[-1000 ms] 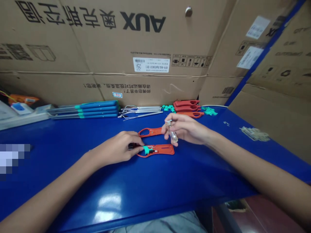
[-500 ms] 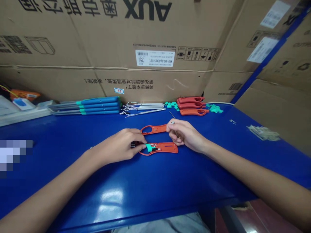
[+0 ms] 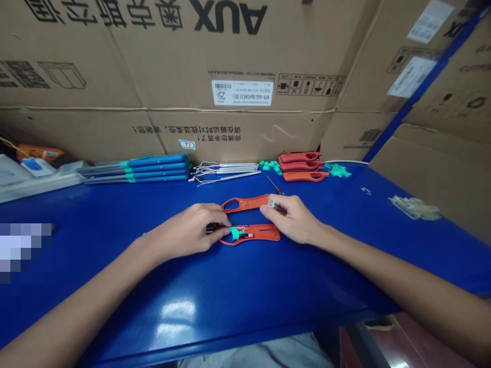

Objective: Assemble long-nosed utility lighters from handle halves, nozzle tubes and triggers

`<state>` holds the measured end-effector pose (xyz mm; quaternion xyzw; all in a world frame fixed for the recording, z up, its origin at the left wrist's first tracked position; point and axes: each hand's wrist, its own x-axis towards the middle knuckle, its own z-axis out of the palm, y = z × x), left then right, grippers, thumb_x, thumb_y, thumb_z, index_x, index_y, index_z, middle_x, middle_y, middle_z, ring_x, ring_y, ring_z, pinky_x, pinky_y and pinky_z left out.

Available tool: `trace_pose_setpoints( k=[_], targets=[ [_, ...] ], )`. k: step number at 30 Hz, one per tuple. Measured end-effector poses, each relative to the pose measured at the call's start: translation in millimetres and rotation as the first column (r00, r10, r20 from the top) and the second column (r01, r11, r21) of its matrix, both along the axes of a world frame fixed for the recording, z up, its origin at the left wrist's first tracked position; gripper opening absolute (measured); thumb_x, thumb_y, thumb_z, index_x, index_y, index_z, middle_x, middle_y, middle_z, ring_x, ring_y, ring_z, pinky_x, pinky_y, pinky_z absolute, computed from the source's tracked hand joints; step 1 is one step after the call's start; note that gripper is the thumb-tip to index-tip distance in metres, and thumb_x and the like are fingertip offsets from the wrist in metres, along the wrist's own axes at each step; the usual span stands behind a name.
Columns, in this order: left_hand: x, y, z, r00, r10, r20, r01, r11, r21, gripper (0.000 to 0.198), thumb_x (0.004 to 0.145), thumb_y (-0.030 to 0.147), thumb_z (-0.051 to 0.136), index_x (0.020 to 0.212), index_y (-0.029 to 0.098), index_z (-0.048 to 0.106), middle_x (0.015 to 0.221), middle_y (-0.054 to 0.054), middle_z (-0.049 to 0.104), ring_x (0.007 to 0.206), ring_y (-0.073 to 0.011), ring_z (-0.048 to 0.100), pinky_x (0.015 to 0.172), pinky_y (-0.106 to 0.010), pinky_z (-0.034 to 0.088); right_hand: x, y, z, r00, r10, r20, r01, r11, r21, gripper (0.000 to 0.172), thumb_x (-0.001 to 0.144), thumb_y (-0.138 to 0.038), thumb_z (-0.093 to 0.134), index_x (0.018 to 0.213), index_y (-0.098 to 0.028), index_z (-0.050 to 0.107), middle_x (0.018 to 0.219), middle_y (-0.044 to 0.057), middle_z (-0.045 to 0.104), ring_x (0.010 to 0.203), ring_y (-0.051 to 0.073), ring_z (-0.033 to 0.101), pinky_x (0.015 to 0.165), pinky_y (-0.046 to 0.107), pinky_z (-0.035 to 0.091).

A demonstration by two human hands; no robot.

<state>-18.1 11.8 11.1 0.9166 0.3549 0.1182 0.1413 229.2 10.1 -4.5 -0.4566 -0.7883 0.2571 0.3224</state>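
Observation:
My left hand presses on the left end of a flat orange plastic casing, with its fingertips near a teal clip and a small dark part at that end. Just behind lies a second orange casing, open-looped at its left end. My right hand rests over that casing's right tip and grips a small screwdriver. Its thin shaft points back across the table, and the fingers hide most of its handle.
A blue tabletop carries a row of blue-and-teal rods, silver rods with wire, stacked orange casings and teal pieces. Cardboard boxes stand behind and to the right. A power strip lies at the far left.
My right hand has dropped toward the casings and turned the clear-handled tool, whose shaft now points back instead of down. My left hand stays on the lower casing.

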Motion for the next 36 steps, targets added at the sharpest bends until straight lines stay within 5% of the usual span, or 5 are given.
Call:
trace_pose_setpoints(
  k=[7,13,22,28,36],
  targets=[
    [0,1,-1.3,1.000,-0.006,0.012,0.006,1.000,-0.001,0.015,0.089,0.022,0.057,0.089,0.021,0.071,0.085,-0.002,0.066,0.074,-0.0141,0.061,0.066,-0.024,0.045,2,-2,4.2,0.990,0.018,0.139,-0.019,1.000,0.011,0.013,0.088,-0.030,0.047,0.081,-0.022,0.039,0.050,-0.010,0.041,0.044,0.009,0.036,0.050,0.024,0.025],
    [0,0,0.0,1.000,-0.010,0.003,0.010,1.000,0.000,0.016,0.089,0.022,0.056,0.090,0.021,0.072,0.085,-0.002,0.066,0.074,-0.0143,0.061,0.067,-0.025,0.045,2,-2,4.7,0.974,0.017,0.225,-0.022,1.000,0.017,0.010,0.089,-0.025,0.043,0.088,-0.023,0.033,0.052,-0.010,0.042,0.046,0.011,0.040,0.051,0.025,0.026],
    [0,0,0.4,1.000,-0.008,0.007,0.008,1.000,-0.004,0.017,0.089,0.023,0.055,0.089,0.021,0.072,0.084,-0.002,0.065,0.073,-0.0141,0.060,0.066,-0.025,0.044,1,-1,4.2,0.965,0.007,0.261,-0.007,1.000,0.001,0.009,0.091,-0.030,0.040,0.089,-0.023,0.034,0.053,-0.009,0.044,0.047,0.011,0.041,0.052,0.026,0.026],
    [0,-2,3.9,0.998,-0.008,-0.057,0.010,0.999,0.032,0.018,0.086,0.027,0.054,0.090,0.021,0.071,0.084,-0.003,0.066,0.076,-0.0176,0.060,0.071,-0.031,0.045,1,0,4.8,0.963,-0.014,0.269,0.027,0.999,-0.043,0.032,0.086,-0.050,0.051,0.096,-0.023,0.035,0.060,-0.008,0.048,0.051,0.012,0.045,0.052,0.025,0.029],
    [11,-6,-3.3,1.000,-0.017,0.003,0.017,0.993,0.114,0.029,0.088,0.041,0.055,0.100,0.019,0.067,0.097,-0.007,0.067,0.089,-0.0226,0.060,0.081,-0.039,0.044,8,-1,7.1,0.959,0.176,0.222,-0.184,0.983,0.012,0.008,0.091,-0.022,0.046,0.098,-0.020,0.043,0.085,0.001,0.059,0.061,0.011,0.049,0.059,0.026,0.040]
  ],
)
